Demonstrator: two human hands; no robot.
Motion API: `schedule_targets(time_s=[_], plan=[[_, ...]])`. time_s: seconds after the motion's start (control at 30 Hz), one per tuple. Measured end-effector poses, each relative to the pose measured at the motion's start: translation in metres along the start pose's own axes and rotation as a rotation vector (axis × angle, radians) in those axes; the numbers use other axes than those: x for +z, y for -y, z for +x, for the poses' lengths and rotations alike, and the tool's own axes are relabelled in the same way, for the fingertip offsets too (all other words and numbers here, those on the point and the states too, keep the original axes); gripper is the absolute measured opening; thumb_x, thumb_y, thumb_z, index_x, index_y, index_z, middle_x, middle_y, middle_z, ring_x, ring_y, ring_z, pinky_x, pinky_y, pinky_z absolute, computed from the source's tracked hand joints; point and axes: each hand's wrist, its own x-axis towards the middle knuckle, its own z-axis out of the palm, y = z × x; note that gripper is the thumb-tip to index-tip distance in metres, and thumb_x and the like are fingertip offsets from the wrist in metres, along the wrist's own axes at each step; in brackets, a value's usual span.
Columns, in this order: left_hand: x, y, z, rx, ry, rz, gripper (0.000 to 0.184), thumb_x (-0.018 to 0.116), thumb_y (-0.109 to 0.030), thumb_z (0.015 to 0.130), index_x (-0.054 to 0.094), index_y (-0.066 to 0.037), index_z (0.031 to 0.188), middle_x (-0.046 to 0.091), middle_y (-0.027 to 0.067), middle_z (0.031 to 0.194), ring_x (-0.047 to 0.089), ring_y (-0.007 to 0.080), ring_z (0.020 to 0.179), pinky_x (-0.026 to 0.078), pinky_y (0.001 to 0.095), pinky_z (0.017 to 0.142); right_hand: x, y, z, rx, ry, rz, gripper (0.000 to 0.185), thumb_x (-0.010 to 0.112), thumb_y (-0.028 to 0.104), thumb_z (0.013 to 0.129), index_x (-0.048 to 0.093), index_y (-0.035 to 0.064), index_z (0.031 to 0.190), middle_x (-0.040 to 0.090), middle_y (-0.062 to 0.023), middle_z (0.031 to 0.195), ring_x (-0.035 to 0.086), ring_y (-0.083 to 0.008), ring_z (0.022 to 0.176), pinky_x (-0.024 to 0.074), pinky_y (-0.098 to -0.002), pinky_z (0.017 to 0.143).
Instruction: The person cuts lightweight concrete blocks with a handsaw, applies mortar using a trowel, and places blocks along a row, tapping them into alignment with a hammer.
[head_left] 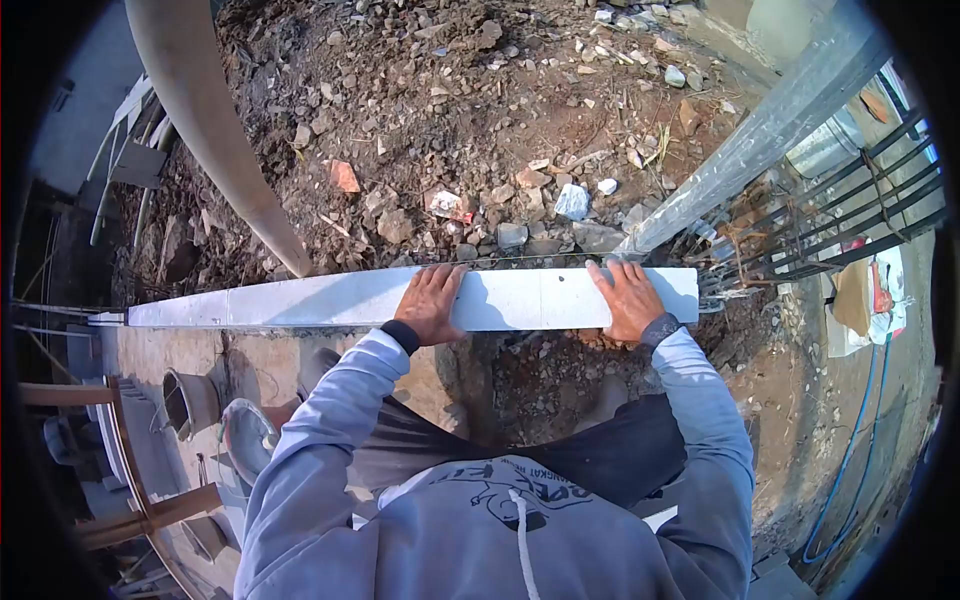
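Note:
A row of long white lightweight concrete blocks (540,300) crosses the view in front of me, forming a low, narrow wall. My left hand (430,303) lies over the top face near the middle, its fingers reaching to the far edge and its palm at the near edge. Toward the right end, my right hand (627,298) grips across the same white row with its fingers over the far edge. A thin seam shows on the top face between the hands. The undersides of both hands are hidden.
Rubble and soil (480,130) lie beyond the wall. A slanted grey pole (740,140) and a curved pale pole (215,120) come down near its far side. Rebar (860,200) juts out at right. A bucket (190,403) and a round basin (248,438) stand at left; a blue hose (850,470) lies right.

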Motion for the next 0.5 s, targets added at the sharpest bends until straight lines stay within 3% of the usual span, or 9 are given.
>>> schedule_targets(time_s=[0.17,0.2,0.37,0.5], plan=[[0.017,0.01,0.001,0.038,-0.097,-0.019,0.101,0.083,-0.041,0.057,0.037,-0.002,0.138,0.045,0.0209,0.131,0.042,0.0383,0.124,0.033,0.0479,0.107,-0.006,-0.001,0.01,0.023,0.123,-0.009,0.104,0.08,0.021,0.056,0.03,0.0061,0.145,0.042,-0.0238,0.126,0.043,-0.0409,0.12,0.0308,-0.0489,0.106],[0.017,0.01,0.001,0.027,-0.104,-0.017,0.1,0.083,-0.04,0.057,0.037,-0.002,0.137,0.045,0.0208,0.13,0.042,0.0383,0.124,0.033,0.0478,0.107,-0.001,-0.003,0.012,0.033,0.142,-0.005,0.111,0.083,0.02,0.052,0.028,0.007,0.147,0.041,-0.0239,0.13,0.04,-0.0427,0.123,0.0299,-0.049,0.107],[0.016,0.011,0.001,0.008,-0.105,-0.049,0.096,0.083,-0.036,0.057,0.038,-0.005,0.137,0.044,0.0201,0.131,0.041,0.0385,0.125,0.033,0.0479,0.107,-0.002,-0.004,0.024,0.005,0.149,0.003,0.108,0.082,0.018,0.053,0.028,0.0072,0.147,0.04,-0.025,0.131,0.039,-0.0431,0.124,0.0288,-0.0492,0.109],[0.019,0.011,0.005,-0.035,-0.053,-0.09,0.105,0.085,-0.032,0.053,0.034,-0.008,0.141,0.041,0.0197,0.136,0.037,0.039,0.13,0.032,0.0487,0.109,0.007,-0.009,0.019,0.013,0.113,-0.01,0.105,0.08,0.015,0.056,0.029,0.0072,0.147,0.04,-0.0255,0.13,0.04,-0.0443,0.123,0.0297,-0.0501,0.108]])
